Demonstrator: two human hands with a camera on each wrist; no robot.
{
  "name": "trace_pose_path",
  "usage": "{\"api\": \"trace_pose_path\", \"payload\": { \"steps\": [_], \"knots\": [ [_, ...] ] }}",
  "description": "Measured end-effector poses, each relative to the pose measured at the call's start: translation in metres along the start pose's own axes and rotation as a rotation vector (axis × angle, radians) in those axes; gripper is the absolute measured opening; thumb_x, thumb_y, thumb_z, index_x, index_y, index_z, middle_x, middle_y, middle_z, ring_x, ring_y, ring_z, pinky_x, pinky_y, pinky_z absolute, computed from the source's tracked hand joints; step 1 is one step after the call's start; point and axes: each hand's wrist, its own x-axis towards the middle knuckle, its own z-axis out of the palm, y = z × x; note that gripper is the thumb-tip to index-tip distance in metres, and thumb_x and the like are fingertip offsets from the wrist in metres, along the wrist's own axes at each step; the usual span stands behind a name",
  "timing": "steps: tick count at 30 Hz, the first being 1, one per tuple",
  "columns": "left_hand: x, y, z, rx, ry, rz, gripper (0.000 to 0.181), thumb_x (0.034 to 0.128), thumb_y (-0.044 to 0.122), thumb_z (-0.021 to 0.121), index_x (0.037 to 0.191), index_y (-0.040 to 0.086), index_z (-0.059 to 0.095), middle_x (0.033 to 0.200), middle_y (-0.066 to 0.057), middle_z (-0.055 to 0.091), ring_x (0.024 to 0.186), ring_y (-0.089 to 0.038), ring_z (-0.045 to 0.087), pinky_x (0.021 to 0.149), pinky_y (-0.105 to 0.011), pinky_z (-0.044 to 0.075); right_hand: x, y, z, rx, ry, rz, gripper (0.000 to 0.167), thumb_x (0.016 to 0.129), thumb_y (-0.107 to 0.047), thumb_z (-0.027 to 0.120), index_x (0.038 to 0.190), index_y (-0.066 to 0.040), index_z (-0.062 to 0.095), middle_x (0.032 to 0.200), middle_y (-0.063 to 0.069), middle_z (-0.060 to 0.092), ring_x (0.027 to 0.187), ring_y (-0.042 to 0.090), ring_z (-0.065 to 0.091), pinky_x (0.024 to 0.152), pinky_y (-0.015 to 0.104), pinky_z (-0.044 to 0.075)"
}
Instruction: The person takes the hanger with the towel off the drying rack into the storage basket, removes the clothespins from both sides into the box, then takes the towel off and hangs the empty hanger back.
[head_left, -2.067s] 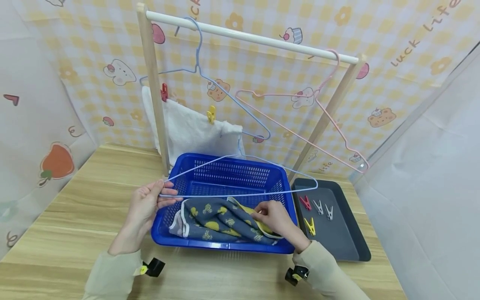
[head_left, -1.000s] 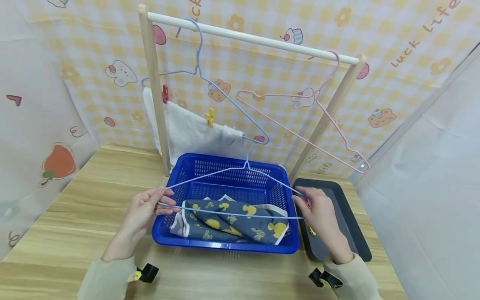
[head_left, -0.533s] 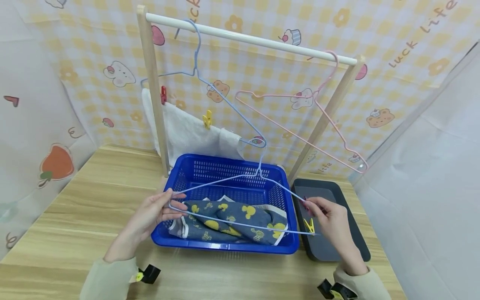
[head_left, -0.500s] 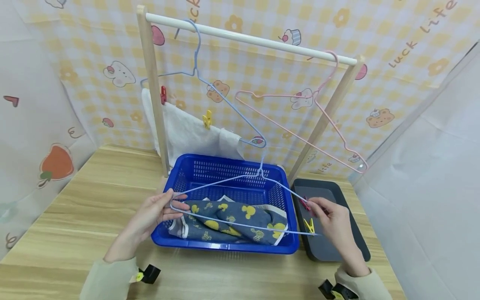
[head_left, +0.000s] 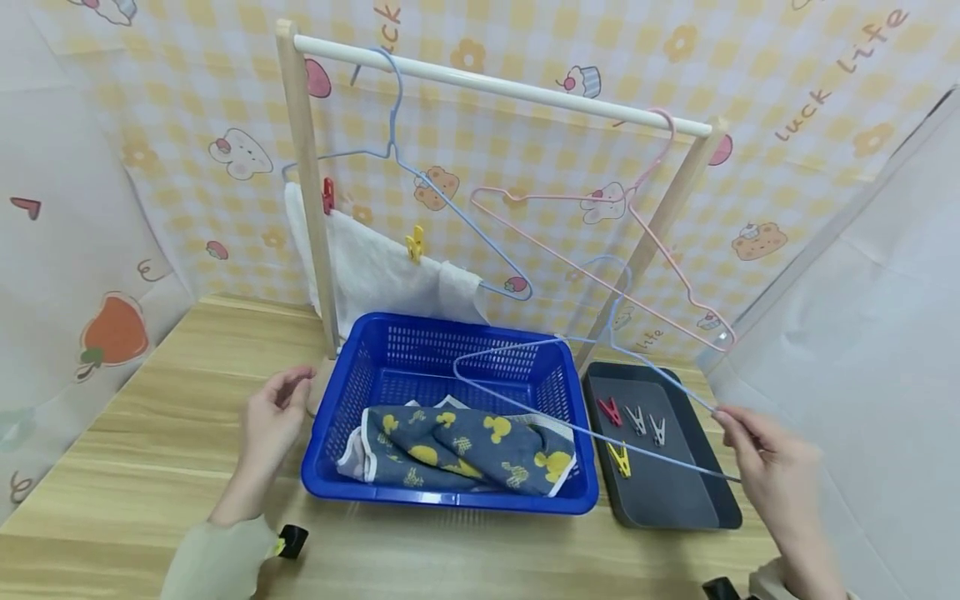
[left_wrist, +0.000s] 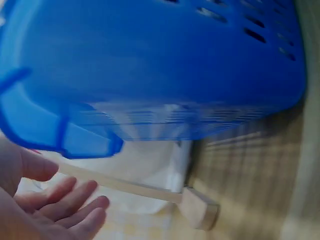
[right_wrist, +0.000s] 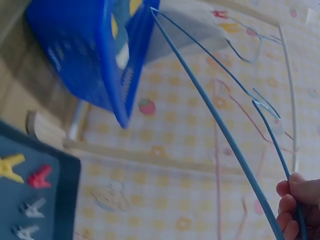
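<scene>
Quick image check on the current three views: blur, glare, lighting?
Head: bright, mostly sharp; the blue basket shows a small glint on its front rim, and the right hand looks slightly blurred. Left wrist: soft overall, basket edges smeared, left hand soft too. Right wrist: dimmer, basket smeared, hanger comparatively crisp.
</scene>
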Motion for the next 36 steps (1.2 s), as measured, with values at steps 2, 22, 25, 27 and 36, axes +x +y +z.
{"api": "trace_pose_path", "payload": {
  "steps": [2, 22, 25, 27, 36],
  "knots": [
    [0.003, -0.005, 0.001, 0.042, -0.051, -0.018, 0.027, 0.0943, 0.004, 0.051, 0.116, -0.01, 0.059, 0.113, -0.026, 0.061, 0.079, 0.02, 0.045, 0.071, 0.002, 0.039, 0.005, 0.0, -0.007, -0.042, 0.018, 0.001, 0.002, 0.082, 0.007, 0.067, 0.081, 0.008, 0.067, 0.063, -0.015, 0.053, 0.057, -0.016, 0.041, 0.042, 0.006, 0.031],
    [0.005, -0.018, 0.005, -0.018, -0.241, -0.223, 0.04, 0.0975, 0.016, 0.051, 0.128, -0.009, 0.049, 0.124, -0.026, 0.053, 0.076, 0.017, 0.049, 0.069, -0.004, 0.046, 0.101, -0.023, 0.017, -0.08, 0.212, 0.077, 0.014, 0.09, -0.005, 0.063, 0.089, 0.007, 0.07, 0.067, 0.01, 0.063, 0.061, -0.018, 0.042, 0.055, 0.0, 0.032],
    [0.005, -0.018, 0.006, -0.033, -0.236, -0.225, 0.039, 0.0973, 0.015, 0.051, 0.128, -0.009, 0.049, 0.124, -0.026, 0.053, 0.075, 0.016, 0.05, 0.068, -0.005, 0.047, 0.118, -0.025, 0.029, -0.023, 0.228, 0.075, 0.018, 0.091, -0.009, 0.061, 0.089, 0.007, 0.07, 0.066, 0.008, 0.061, 0.058, -0.015, 0.043, 0.053, 0.001, 0.035],
    [0.004, -0.017, 0.007, -0.035, -0.235, -0.22, 0.039, 0.0972, 0.014, 0.051, 0.128, -0.009, 0.05, 0.124, -0.026, 0.053, 0.074, 0.015, 0.051, 0.067, -0.005, 0.047, 0.126, -0.025, 0.035, -0.018, 0.223, 0.064, 0.021, 0.092, -0.011, 0.06, 0.089, 0.007, 0.07, 0.065, 0.011, 0.062, 0.057, -0.014, 0.042, 0.052, 0.002, 0.034],
    [0.005, -0.013, 0.01, -0.022, -0.23, -0.198, 0.038, 0.0967, 0.013, 0.051, 0.127, -0.009, 0.05, 0.124, -0.026, 0.053, 0.081, 0.012, 0.053, 0.069, -0.002, 0.043, 0.124, -0.016, 0.055, -0.08, 0.131, 0.107, 0.021, 0.092, -0.014, 0.061, 0.089, 0.003, 0.071, 0.066, 0.015, 0.065, 0.055, -0.017, 0.037, 0.045, 0.006, 0.027]
  ]
}}
